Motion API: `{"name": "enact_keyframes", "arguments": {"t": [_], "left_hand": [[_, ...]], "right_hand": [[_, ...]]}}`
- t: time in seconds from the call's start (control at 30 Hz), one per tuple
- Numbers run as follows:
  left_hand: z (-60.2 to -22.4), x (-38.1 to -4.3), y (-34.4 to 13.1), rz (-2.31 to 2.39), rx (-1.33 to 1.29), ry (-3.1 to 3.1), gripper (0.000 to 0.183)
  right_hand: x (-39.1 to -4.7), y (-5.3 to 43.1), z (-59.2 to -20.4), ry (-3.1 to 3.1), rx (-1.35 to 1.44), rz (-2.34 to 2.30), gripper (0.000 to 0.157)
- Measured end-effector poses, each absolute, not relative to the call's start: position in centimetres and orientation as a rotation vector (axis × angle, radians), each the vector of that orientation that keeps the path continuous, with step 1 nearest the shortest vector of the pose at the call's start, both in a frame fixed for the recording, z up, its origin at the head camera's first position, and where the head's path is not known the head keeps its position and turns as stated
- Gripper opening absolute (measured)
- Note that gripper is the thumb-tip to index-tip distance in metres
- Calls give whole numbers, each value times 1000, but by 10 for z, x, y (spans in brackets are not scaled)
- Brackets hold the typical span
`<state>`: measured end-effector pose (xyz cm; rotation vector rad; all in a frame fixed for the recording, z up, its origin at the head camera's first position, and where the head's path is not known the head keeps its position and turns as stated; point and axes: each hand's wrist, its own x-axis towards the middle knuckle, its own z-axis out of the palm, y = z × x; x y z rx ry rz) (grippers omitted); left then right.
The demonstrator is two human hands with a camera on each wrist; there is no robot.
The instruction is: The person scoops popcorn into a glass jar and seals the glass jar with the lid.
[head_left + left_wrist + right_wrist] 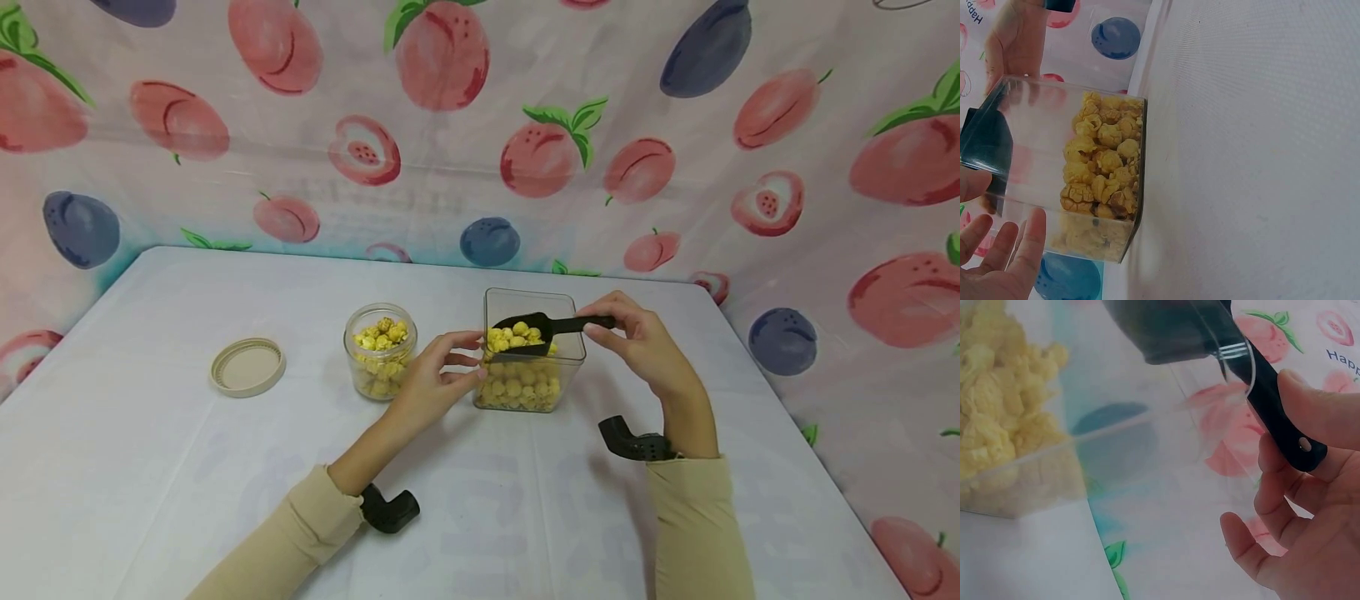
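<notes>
A clear square container stands on the table, with yellow popcorn filling its lower part. My right hand pinches the handle of a black scoop between thumb and fingers, as the right wrist view shows closely. The scoop's bowl lies across the container's mouth, with several popcorn pieces in it. At the container's left side is my left hand, its fingers fairly straight and right at the wall. Close behind the left hand stands a round clear jar, which holds popcorn too and is partly hidden by that hand.
A round cream lid lies left of the jar on the white-covered table. A fruit-print cloth hangs behind the table and along its sides. Black curved wrist pieces stick out from both cuffs.
</notes>
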<state>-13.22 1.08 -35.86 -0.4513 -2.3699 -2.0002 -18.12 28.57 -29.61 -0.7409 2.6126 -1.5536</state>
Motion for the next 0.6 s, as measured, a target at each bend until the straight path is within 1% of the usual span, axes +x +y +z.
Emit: {"name": "enact_keyframes", "arguments": {"t": [0.3, 0.6], "left_hand": [[-358, -132, 11, -2028, -441, -2363, 49], [-359, -133, 11, -2004, -454, -2363, 44]], "right_hand": [[-185, 286, -302, 2588, -620, -1625, 26], [-190, 290, -311, 2470, -510, -1759, 21]]}}
